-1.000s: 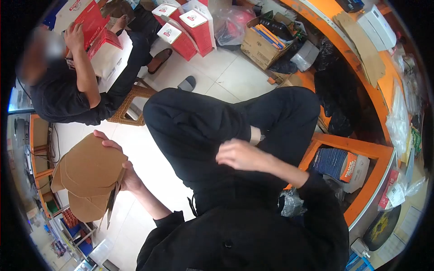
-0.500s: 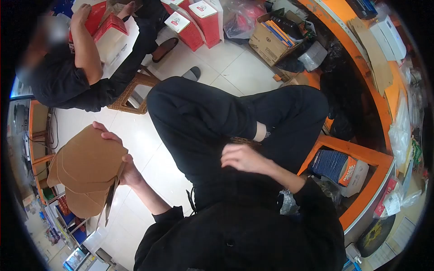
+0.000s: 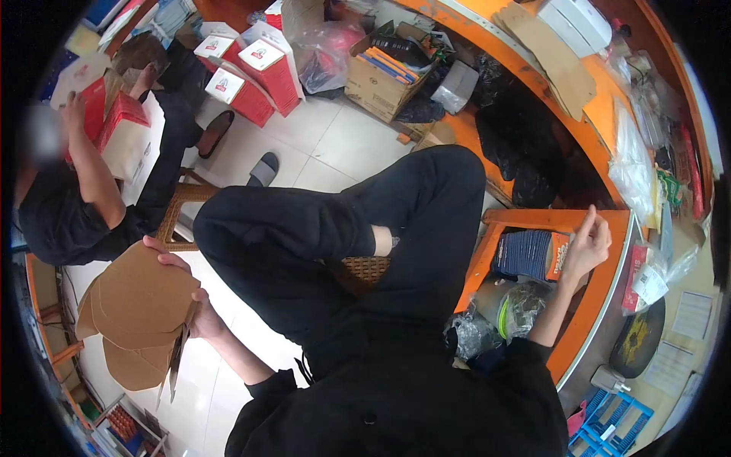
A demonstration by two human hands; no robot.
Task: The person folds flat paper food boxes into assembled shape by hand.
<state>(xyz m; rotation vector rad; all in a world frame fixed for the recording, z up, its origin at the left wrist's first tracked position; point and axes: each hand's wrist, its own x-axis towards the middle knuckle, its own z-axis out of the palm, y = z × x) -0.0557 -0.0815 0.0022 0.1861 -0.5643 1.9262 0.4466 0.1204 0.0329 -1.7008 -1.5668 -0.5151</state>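
Head view, person seated with legs crossed. The left hand [image 3: 190,301] is at 8 o'clock, forearm rising from the lower centre, fingers wrapped round the right edge of a cardboard stack [image 3: 137,308] and thumb pressed on its face; the grasp is firm. The stack consists of flat brown die-cut sheets with rounded flaps, held on edge and fanned, the long axis running from 11 o'clock down to 6 o'clock, the broad face turned toward the camera. Its lower flaps overlap, so the sheet count cannot be read.

The right hand [image 3: 586,244] is raised at 3 o'clock, arm extended up from the elbow, fingers loosely curled with fingertips pinched near the thumb; it holds nothing visible and hovers at the orange shelf [image 3: 560,222], just above a packet bundle [image 3: 529,255]. At 10 o'clock another person's arm [image 3: 95,171] rests on a red-and-white box [image 3: 126,137]; the face is blurred.
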